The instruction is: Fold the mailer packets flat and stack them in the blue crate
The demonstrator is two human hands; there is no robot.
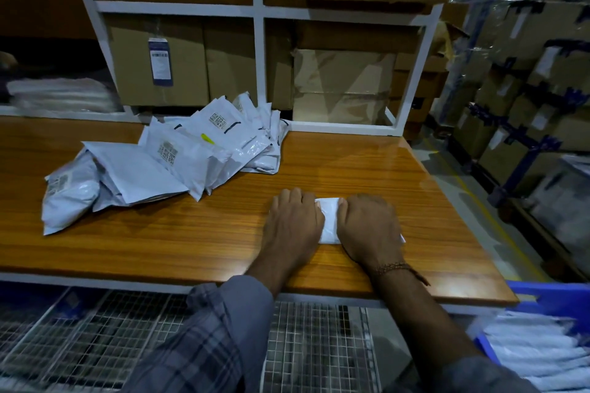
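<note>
Low and right of centre in the frame, both hands press down on one white mailer packet [329, 220] lying on the wooden table [159, 233]. The left hand [292, 223] covers its left part and the right hand [370, 226] its right part, so only a narrow white strip shows between them, plus a small white corner poking out past the right hand's outer edge. The fingers of both hands curl down over the packet's far edge and grip it while the palms bear on top; the packet looks folded small, smooth and glossy, lying flat on the table. A thin beaded bracelet [394, 267] sits on the right wrist, and a plaid sleeve [207, 338] covers the left forearm. In the centre left of the frame a loose pile of mailer packets [166, 163] sprawls on the table, well apart from the hands: pale grey-white glossy bags, some puffy, some flat, several showing printed code squares, overlapping at odd angles. At the lower right corner the blue crate [555, 300] stands below the table's edge, with white folded packets [536, 348] lying in rows inside it. Behind the table, a white shelf frame [257, 41] holds cardboard boxes [159, 60], and wrapped cartons [526, 57] stand stacked at the right edge.
</note>
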